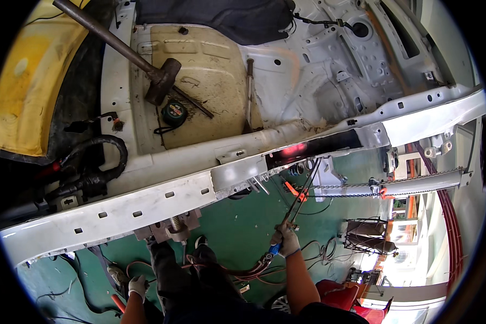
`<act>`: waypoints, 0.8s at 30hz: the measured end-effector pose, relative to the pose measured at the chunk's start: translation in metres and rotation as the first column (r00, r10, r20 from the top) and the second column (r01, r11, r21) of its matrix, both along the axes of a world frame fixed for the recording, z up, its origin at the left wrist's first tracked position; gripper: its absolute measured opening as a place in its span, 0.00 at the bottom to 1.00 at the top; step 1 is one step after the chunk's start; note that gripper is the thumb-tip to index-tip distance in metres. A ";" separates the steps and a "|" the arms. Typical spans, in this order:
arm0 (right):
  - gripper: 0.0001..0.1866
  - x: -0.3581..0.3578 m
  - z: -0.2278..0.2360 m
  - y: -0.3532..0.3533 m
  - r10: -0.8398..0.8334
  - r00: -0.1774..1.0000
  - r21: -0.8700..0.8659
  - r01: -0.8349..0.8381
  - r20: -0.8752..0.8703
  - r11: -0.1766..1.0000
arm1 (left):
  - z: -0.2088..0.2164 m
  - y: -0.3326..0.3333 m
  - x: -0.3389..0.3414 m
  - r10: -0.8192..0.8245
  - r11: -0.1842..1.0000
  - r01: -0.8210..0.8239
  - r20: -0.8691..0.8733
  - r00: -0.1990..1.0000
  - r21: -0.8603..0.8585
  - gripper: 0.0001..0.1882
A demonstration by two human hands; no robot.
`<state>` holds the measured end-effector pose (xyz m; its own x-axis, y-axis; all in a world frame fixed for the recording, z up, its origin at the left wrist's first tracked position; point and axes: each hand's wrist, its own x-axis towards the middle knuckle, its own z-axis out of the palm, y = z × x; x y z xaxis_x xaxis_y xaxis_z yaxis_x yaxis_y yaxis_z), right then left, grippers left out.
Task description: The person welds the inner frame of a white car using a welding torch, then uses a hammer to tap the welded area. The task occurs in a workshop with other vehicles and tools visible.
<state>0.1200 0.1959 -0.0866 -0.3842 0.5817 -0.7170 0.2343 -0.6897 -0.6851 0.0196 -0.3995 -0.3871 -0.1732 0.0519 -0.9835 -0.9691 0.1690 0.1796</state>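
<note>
My right hand (pixel 287 240), in a pale work glove, is closed around a gas torch (pixel 298 205). Its blue grip shows below the hand, and hoses run off it to the left. The torch's thin tubes rise to the lower edge of the white car sill (pixel 162 202). A dark stretch of that sill (pixel 313 151) glows red on its left part. Low on the left, my gloved left hand (pixel 139 286) has its fingers curled in. Whatever it may hold is hidden; an orange-red bar (pixel 117 303) lies beside it.
A sledgehammer (pixel 163 81), tape measure (pixel 174 113) and chisel-like bar (pixel 249 92) lie on the car's floor pan. A clamp (pixel 176 229) grips the sill's underside. A chain (pixel 351 195) stretches right to a post. Hoses (pixel 321 254) and gas cylinders (pixel 368 243) occupy the green floor.
</note>
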 end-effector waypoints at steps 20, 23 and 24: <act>0.17 0.011 -0.006 -0.006 0.074 0.997 0.037 -0.075 0.008 0.997 | 0.035 0.033 -0.004 0.124 0.991 -0.123 0.035 0.992 -0.043 0.17; 0.18 -0.008 0.000 0.014 0.064 0.998 0.104 -0.066 0.022 0.992 | 0.043 0.035 -0.012 0.075 0.997 -0.076 -0.019 0.997 -0.003 0.18; 0.17 -0.008 -0.003 0.026 0.050 0.999 0.074 -0.049 -0.013 0.996 | 0.030 0.031 -0.008 0.104 0.994 -0.104 -0.017 0.994 0.021 0.15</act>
